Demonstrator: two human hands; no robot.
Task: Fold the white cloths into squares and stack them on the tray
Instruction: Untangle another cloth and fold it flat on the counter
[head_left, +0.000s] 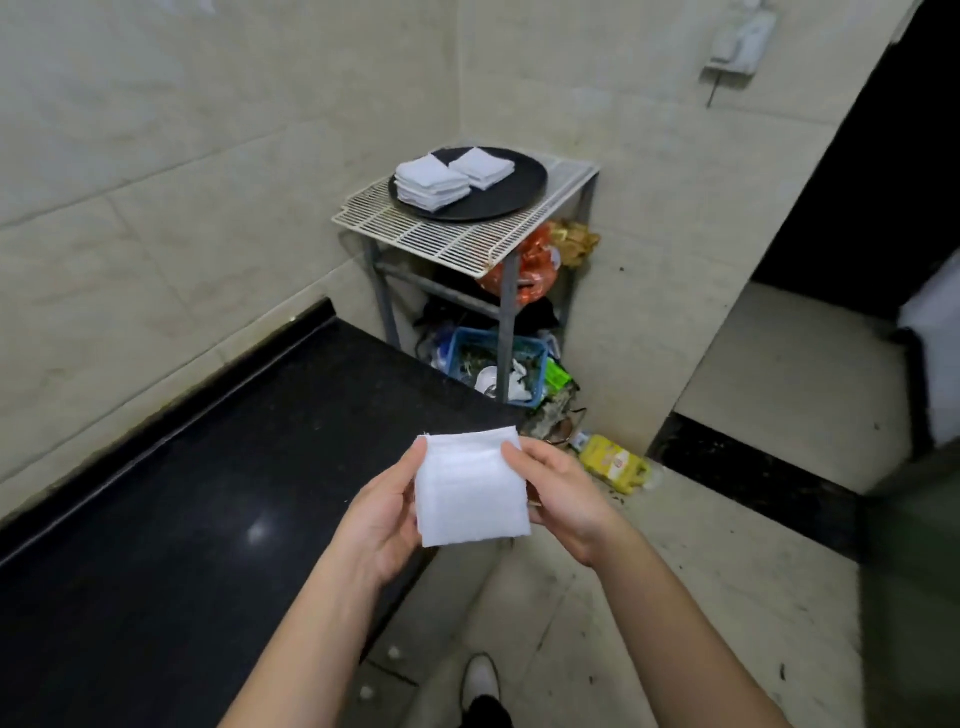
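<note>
While the black counter (182, 519) takes up the near left of the room, the wire rack (467, 239) stands in the far corner past the counter's end, with clutter on its lower shelves. On the rack's top sits a round dark tray (530, 182). Two piles of folded white cloths occupy its left part: the left stack (431, 182) is taller, and the right stack (480, 166) is lower and just beside it. The tray's right part is bare.

One folded cloth (470, 491) is held in the air, near, over the counter's right edge. It is close to square, its slightly longer side running near to far. The left hand (387, 514) grips its left edge, thumb on the top face. The right hand (563, 493) pinches its right edge near the far corner, fingers curled.

Assessment: folding of this piece appears finished. The tray lies well apart from the hands, almost straight ahead and farther off. Neither hand is plainly nearer, though the lower right stack favours the right hand.
</note>
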